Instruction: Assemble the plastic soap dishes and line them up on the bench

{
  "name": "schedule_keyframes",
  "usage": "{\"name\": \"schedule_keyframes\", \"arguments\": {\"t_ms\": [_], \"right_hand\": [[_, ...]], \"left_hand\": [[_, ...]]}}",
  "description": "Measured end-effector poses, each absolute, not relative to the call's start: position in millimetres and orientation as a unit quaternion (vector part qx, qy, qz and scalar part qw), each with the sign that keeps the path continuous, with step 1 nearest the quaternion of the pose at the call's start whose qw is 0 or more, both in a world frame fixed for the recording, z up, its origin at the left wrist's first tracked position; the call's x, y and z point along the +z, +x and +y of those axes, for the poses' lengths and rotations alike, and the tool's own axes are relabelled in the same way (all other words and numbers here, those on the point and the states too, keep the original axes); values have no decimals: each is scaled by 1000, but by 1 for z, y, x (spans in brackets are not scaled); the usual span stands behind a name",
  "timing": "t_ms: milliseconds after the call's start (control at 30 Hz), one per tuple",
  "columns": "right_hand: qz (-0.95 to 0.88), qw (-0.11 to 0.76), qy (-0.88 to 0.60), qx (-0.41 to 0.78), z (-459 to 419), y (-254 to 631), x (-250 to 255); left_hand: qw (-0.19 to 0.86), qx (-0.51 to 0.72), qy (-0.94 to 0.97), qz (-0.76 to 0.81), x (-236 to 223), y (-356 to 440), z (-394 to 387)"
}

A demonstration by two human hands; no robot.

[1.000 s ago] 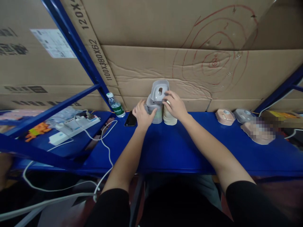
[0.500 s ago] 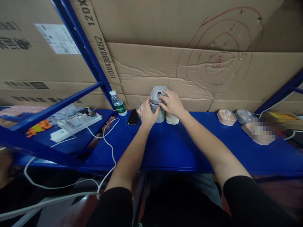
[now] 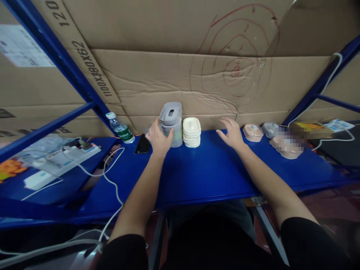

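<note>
My left hand (image 3: 159, 139) is at the left side of a stack of grey, translucent plastic containers (image 3: 176, 135). Its thumb and fingers are spread, with the thumb across the front; whether it presses on the stack I cannot tell. A grey piece with an oval slot (image 3: 171, 113) tops that stack. Just to the right stands a pile of cream, rounded-square lids (image 3: 192, 132), touched by neither hand. My right hand (image 3: 232, 133) hovers over the blue table, open and holding nothing, a little left of a pink box (image 3: 252, 133).
A grey box (image 3: 270, 129) and another pink box (image 3: 287, 148) are farther right. At left are a water bottle (image 3: 121, 129), a black phone (image 3: 142, 144), a white power strip (image 3: 62, 167) and loose white cables (image 3: 112, 182). Cardboard (image 3: 157, 71) stands behind the blue table (image 3: 197, 176).
My right hand has left the grey stack and moved right, bringing the pile of cream lids into full view. My left hand stays beside the stack. The camera view has turned right.
</note>
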State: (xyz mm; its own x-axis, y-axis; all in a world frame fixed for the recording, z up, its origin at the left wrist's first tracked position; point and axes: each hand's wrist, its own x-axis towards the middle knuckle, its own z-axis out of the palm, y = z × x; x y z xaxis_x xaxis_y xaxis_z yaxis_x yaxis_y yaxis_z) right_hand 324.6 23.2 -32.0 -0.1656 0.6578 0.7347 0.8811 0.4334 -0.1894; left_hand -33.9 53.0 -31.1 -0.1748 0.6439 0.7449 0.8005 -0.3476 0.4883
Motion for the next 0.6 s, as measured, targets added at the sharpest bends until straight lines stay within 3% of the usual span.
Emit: {"name": "schedule_keyframes", "arguments": {"t_ms": [333,467,600], "right_hand": [[-533,311,-776,-132,15,452,-73],[-527,266,-802,-92,13,456,-79],[-566,278,-769,-102,9,440,-71]], "left_hand": [[109,-585,-606,-528,-33,-35,52],[106,-615,-608,-491,-32,-34,51],[108,-666,-586,-448,-26,-32,52]]}}
